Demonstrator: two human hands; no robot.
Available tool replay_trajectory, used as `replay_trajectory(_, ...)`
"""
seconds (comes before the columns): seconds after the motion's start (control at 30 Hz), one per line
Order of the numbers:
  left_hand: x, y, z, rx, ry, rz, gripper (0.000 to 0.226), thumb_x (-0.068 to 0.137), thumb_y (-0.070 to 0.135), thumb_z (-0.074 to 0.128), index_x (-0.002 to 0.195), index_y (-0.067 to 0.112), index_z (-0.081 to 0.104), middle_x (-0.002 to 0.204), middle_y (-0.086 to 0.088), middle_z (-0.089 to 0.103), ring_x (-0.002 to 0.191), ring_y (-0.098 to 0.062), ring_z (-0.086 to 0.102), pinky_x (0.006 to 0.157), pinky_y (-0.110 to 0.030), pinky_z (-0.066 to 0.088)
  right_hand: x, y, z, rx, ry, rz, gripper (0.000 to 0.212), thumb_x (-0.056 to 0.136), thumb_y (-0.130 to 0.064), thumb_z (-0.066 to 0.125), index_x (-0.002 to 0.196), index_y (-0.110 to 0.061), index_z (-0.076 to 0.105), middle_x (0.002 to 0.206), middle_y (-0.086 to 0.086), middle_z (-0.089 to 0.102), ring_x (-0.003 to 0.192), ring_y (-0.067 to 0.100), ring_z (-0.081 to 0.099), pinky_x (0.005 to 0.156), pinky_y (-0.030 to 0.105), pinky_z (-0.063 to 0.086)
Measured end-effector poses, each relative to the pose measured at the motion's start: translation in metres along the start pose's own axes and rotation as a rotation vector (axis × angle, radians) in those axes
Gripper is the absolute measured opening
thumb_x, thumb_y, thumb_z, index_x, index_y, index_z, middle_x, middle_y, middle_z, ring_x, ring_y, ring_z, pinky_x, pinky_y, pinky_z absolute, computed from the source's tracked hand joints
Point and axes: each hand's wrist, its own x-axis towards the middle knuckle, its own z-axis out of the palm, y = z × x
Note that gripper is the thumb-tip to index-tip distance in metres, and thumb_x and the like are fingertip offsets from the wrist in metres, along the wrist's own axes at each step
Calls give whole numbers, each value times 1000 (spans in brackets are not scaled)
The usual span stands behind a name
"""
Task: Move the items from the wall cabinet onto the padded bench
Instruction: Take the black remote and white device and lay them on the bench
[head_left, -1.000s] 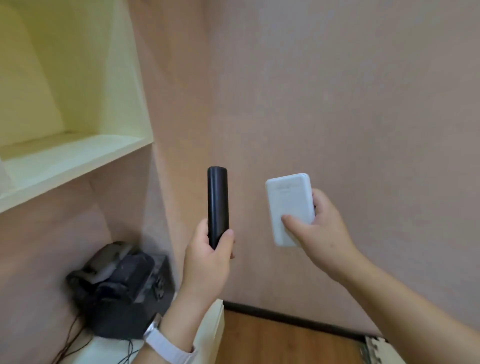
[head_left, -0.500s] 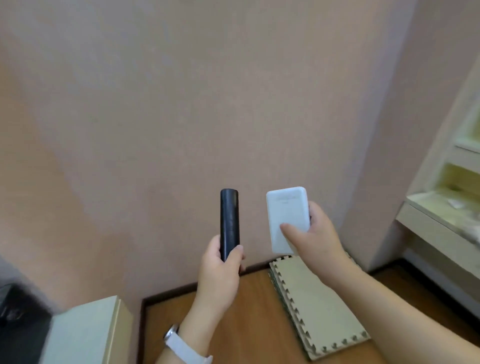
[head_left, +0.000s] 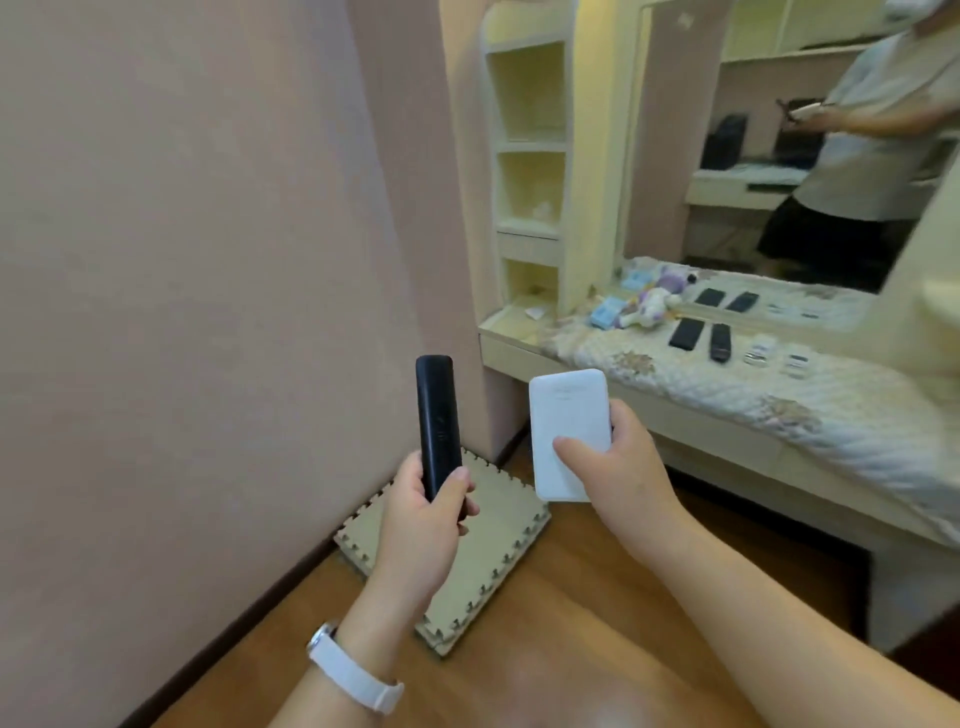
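My left hand (head_left: 426, 512) grips a long black remote (head_left: 437, 415) by its lower end, held upright. My right hand (head_left: 610, 480) holds a white power bank (head_left: 569, 415), thumb across its face. Both are held out over the floor, left of the padded bench (head_left: 727, 395). The bench has a quilted cream cover and carries a plush toy (head_left: 652, 301), small blue boxes (head_left: 605, 314), two black flat devices (head_left: 698, 338) and some small pale items (head_left: 774, 356). The wall cabinet is out of view.
A stack of beige foam puzzle mats (head_left: 467, 551) lies on the wooden floor below my hands, against the pink wall (head_left: 182, 260). Cream open shelves (head_left: 530, 156) stand left of the bench. A large mirror (head_left: 779, 130) behind the bench reflects a person.
My view has swung to the right, away from the cabinet and the black bag. The bench, shelves and mirror have come into sight. Both hands keep the same hold.
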Motion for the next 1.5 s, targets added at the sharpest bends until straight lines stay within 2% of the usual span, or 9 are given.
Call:
replay_trajectory(0.1, 2, 13, 53, -1, -116, 34, 9, 94, 21, 55, 98, 28, 58, 81, -8, 65, 73, -18, 64, 66, -38, 54, -3, 9, -56, 31, 126, 18, 26, 88, -13, 65, 103, -29, 52, 101, 1, 61, 90, 17, 63, 72, 39, 59)
replay_trajectory(0.2, 2, 19, 96, -4, -243, 41, 7, 94, 18, 55, 98, 24, 58, 85, -12, 66, 70, -15, 63, 63, -33, 53, -7, 21, -97, 47, 262, 46, 29, 89, -14, 64, 108, -30, 51, 102, -3, 60, 89, 14, 61, 64, 29, 55)
replay_trajectory(0.4, 32, 8, 161, 16, -428, 35, 5, 94, 16, 56, 96, 13, 58, 85, -18, 64, 67, -13, 62, 56, -24, 50, -7, 49, -145, 21, 444, 148, 23, 86, -12, 65, 96, -29, 53, 101, 3, 62, 90, 21, 63, 73, 41, 58)
replay_trajectory(0.5, 59, -3, 192, -8, -495, 20, 3, 93, 16, 57, 95, 16, 58, 81, -11, 62, 69, -14, 62, 57, -27, 50, 9, 63, -160, 1, 515, 195, 24, 86, -11, 64, 100, -27, 54, 101, 3, 63, 91, 20, 63, 70, 37, 57)
replay_trajectory(0.7, 137, -19, 229, -58, -581, -15, 9, 93, 17, 57, 99, 23, 59, 84, -5, 65, 71, -14, 63, 61, -31, 52, 86, 81, -167, -43, 603, 252, 33, 87, -12, 65, 115, -22, 52, 104, -1, 61, 94, 16, 62, 64, 26, 51)
replay_trajectory(0.93, 259, -35, 247, -52, -603, -57, 9, 93, 18, 57, 99, 23, 57, 84, -4, 65, 68, -10, 62, 60, -28, 51, 195, 91, -150, -59, 650, 308, 33, 87, -11, 65, 116, -23, 54, 105, -2, 63, 93, 15, 63, 66, 28, 54)
replay_trajectory(1.17, 313, -27, 302, -82, -765, -101, 11, 94, 21, 56, 104, 26, 57, 87, -2, 66, 72, -12, 63, 66, -31, 53, 238, 94, -174, -85, 722, 335, 30, 88, -11, 64, 115, -23, 56, 107, 0, 65, 94, 17, 65, 73, 37, 59)
replay_trajectory(1.33, 323, -20, 354, -53, -873, -89, 13, 96, 23, 55, 103, 33, 53, 90, -1, 66, 76, -13, 65, 73, -36, 56, 251, 105, -216, -119, 811, 329, 31, 89, -13, 63, 117, -21, 54, 105, -3, 64, 92, 12, 63, 62, 22, 51)
replay_trajectory(1.5, 324, -25, 411, 25, -926, -100, 13, 95, 23, 56, 107, 27, 56, 85, 0, 66, 74, -12, 64, 68, -31, 53, 269, 146, -266, -30, 849, 394, 33, 87, -14, 65, 118, -22, 55, 110, -1, 66, 97, 18, 65, 80, 40, 58)
